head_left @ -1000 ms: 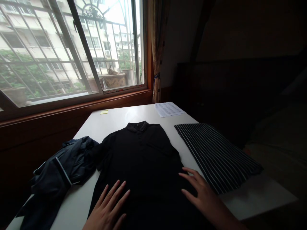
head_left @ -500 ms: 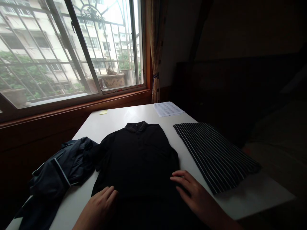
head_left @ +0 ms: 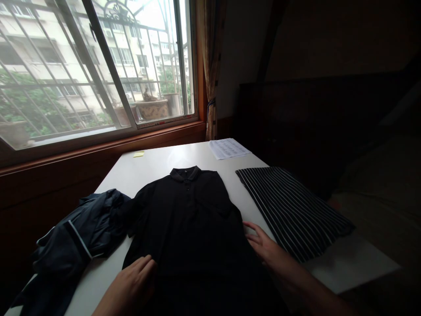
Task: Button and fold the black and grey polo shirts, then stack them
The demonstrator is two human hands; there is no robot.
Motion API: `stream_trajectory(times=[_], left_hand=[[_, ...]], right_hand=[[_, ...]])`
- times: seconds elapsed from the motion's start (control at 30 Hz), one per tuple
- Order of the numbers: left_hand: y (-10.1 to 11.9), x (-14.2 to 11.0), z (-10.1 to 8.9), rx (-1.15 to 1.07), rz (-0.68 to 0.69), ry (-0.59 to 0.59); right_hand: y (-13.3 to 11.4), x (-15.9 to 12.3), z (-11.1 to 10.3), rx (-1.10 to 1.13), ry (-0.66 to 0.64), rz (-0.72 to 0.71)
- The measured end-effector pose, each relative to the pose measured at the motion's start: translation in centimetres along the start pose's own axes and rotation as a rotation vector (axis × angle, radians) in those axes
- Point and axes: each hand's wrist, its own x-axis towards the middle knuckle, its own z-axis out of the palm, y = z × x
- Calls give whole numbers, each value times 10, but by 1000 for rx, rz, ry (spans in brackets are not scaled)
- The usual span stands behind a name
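Observation:
A black short-sleeved polo shirt (head_left: 192,228) lies spread on the white table, its collar toward the far side. At the shirt's lower left, my left hand (head_left: 135,277) has its fingers curled together on the fabric and pinches it; the fingertips are hidden. By the right side of the shirt, near the sleeve, my right hand (head_left: 261,243) reaches in with its fingers stretched out and slightly apart. Its fingertips are at the fabric's edge, and its thumb is hard to make out in the dark.
A crumpled dark garment with white piping (head_left: 82,237) hangs over the left edge of the white table (head_left: 158,160). On the right lies a folded striped cloth (head_left: 292,206). Printed sheets (head_left: 229,149) and a yellow sticky note (head_left: 138,154) are at the back, below a barred window.
My right hand has moved from above the shirt to its right edge, by the sleeve. My left hand stays at the lower left. The view has shifted slightly.

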Motion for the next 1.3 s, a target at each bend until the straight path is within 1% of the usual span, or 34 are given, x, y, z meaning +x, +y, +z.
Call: stream_trajectory(times=[0.07,0.13,0.23,0.3,0.37,0.47,0.63,0.7,0.77,0.8,0.83,0.93,1.0,1.07,1.13,1.2,1.3], left_hand=[[-1,-1,1,-9,3,5],[-1,-1,0,-15,4,10],[-1,-1,-2,-21,3,10],[0,0,-3,-27,10,15],[0,1,-4,-25,6,15],[1,3,-6,-14,-4,-3],[0,9,-8,27,69,8],[0,11,-8,36,69,-8],[-1,13,-7,25,61,-39],[-1,13,-7,16,59,-54],[-2,13,-8,3,55,-61],[-4,16,-14,-57,37,-52],[-5,21,-22,-104,15,-35],[-7,29,-29,-139,-4,-7],[-9,40,-31,-157,-16,38],[-13,53,-26,-157,-22,90],[-23,77,-7,-101,-38,113]], right_hand=[[-4,3,4,8,-58,23],[-8,4,9,27,-89,44],[-15,4,12,50,-71,44],[-19,4,9,39,-52,-4],[-21,4,1,-21,-26,-74],[-21,7,-17,-153,71,-134],[-16,12,-47,-289,207,-165],[-15,13,-54,-360,268,-179],[-15,11,-58,-396,294,-169],[-15,10,-59,-387,274,-151],[-15,8,-59,-360,226,-124],[-15,-1,-58,-254,27,-43],[-14,-9,-59,-221,-71,-10],[-12,-19,-61,-205,-151,-1],[-10,-28,-65,-196,-220,-11],[-7,-35,-69,-198,-256,-25],[-1,-39,-77,-218,-321,-16]])
